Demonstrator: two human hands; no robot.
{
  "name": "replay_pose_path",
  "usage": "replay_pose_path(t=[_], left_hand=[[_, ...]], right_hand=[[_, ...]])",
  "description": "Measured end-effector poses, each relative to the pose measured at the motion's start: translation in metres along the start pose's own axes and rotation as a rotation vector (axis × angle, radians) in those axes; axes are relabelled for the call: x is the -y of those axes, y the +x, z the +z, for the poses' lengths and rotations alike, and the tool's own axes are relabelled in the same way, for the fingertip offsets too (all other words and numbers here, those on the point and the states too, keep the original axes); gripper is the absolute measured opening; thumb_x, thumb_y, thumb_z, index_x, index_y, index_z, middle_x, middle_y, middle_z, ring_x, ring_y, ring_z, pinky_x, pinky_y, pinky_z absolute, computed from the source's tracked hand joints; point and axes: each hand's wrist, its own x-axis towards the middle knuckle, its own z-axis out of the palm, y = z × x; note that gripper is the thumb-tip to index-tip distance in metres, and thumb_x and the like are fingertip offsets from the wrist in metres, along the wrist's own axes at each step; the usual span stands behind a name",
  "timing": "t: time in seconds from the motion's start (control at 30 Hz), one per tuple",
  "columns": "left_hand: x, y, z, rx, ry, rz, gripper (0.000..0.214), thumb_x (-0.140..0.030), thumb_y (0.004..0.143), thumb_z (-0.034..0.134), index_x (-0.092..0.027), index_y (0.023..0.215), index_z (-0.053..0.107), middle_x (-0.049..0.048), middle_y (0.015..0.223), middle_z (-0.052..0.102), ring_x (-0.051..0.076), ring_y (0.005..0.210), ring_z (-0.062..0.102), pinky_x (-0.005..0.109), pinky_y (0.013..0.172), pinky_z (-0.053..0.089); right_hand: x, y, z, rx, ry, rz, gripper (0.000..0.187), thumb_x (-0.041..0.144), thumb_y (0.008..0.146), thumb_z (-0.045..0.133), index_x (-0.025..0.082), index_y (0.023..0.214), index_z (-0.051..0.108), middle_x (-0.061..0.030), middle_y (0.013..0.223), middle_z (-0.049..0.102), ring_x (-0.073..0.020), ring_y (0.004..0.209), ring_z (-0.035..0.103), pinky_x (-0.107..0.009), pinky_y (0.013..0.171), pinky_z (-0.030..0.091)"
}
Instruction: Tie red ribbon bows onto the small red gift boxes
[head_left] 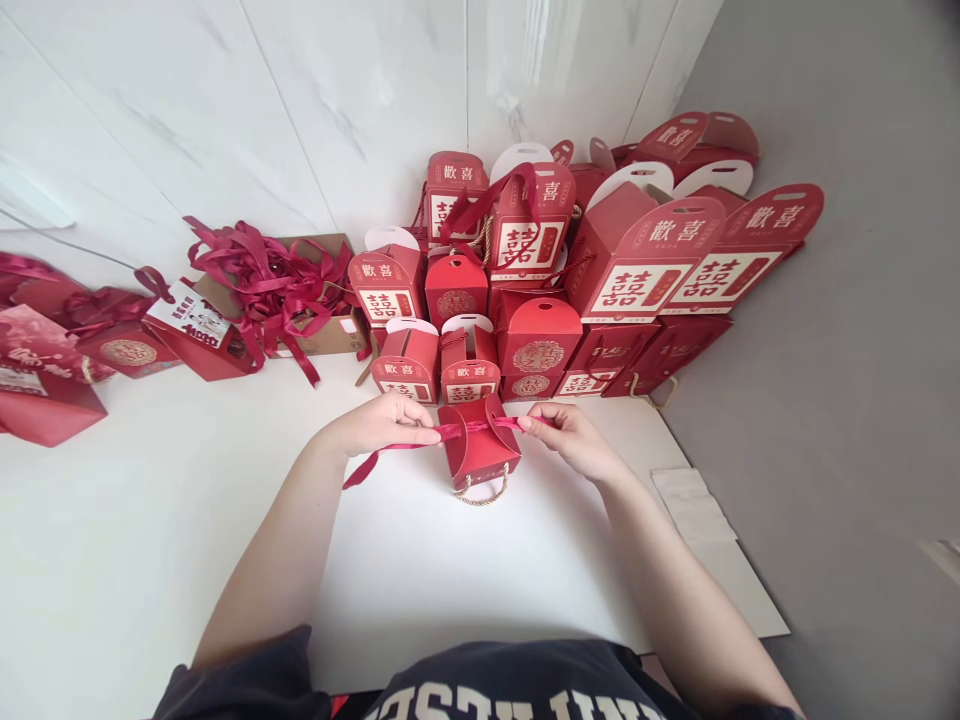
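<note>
A small red gift box (484, 462) with a twisted rope handle (484, 500) stands on the white table before me. Dark red ribbon (364, 468) runs across its top, through the curved flaps. On the box's left, my left hand (390, 422) pinches one length of the ribbon, and its loose tail hangs down to the left. My right hand (574, 436) pinches the other end on the right side of the box. Between the two hands the ribbon looks stretched across the top; whether it is knotted there I cannot tell.
Stacked red gift boxes (540, 340) stand behind the held box, against the marbled wall (375, 90). Left of them, a cardboard box (330, 335) overflows with tangled ribbons (262, 275). More red boxes (127, 345) sit at far left. White paper (691, 505) lies at the right edge.
</note>
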Motion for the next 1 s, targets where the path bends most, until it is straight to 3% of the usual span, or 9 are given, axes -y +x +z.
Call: replay_pose_path(t=[0.17, 0.3, 0.53, 0.77, 1.0], left_hand=[[-0.009, -0.01, -0.003, -0.038, 0.013, -0.008, 0.029, -0.042, 0.078, 0.071, -0.014, 0.07, 0.073, -0.0006, 0.058, 0.053, 0.008, 0.054, 0.038, 0.022, 0.05, 0.027], [-0.007, -0.012, -0.006, -0.008, 0.034, -0.072, 0.031, -0.044, 0.076, 0.072, -0.014, 0.067, 0.071, -0.0019, 0.055, 0.05, 0.008, 0.052, 0.036, 0.023, 0.05, 0.025], [0.018, 0.004, -0.009, 0.054, 0.134, -0.186, 0.03, -0.046, 0.072, 0.073, -0.016, 0.07, 0.073, -0.0016, 0.058, 0.052, 0.009, 0.05, 0.033, 0.023, 0.047, 0.022], [0.032, 0.0, -0.02, 0.142, 0.153, -0.19, 0.036, -0.051, 0.07, 0.076, -0.016, 0.075, 0.077, 0.0003, 0.059, 0.055, 0.011, 0.055, 0.042, 0.023, 0.05, 0.028], [0.067, -0.021, -0.054, 0.185, 0.133, -0.108, 0.038, -0.046, 0.067, 0.08, -0.013, 0.054, 0.07, -0.0033, 0.044, 0.036, 0.007, 0.045, 0.03, 0.023, 0.044, 0.022]], right_hand=[[0.021, -0.004, -0.002, -0.017, 0.035, -0.066, 0.043, 0.054, 0.085, 0.065, 0.019, 0.069, 0.047, 0.0051, 0.062, 0.037, -0.0097, 0.056, 0.034, -0.023, 0.051, 0.03], [0.02, -0.004, -0.001, 0.019, 0.04, 0.015, 0.04, 0.057, 0.084, 0.065, 0.02, 0.074, 0.052, 0.0012, 0.07, 0.053, -0.013, 0.062, 0.048, -0.024, 0.048, 0.041], [-0.008, 0.006, 0.0, 0.039, -0.089, -0.005, 0.036, 0.048, 0.088, 0.061, 0.018, 0.069, 0.056, 0.0005, 0.071, 0.057, -0.0139, 0.069, 0.051, -0.027, 0.066, 0.04], [-0.016, 0.008, -0.006, 0.059, -0.089, 0.033, 0.035, 0.049, 0.086, 0.062, 0.018, 0.07, 0.059, -0.0008, 0.071, 0.059, -0.0147, 0.066, 0.05, -0.029, 0.066, 0.037], [-0.016, 0.004, -0.024, 0.015, -0.018, 0.068, 0.035, 0.049, 0.08, 0.067, 0.017, 0.07, 0.06, -0.0007, 0.068, 0.059, -0.0129, 0.063, 0.049, -0.027, 0.062, 0.038]])
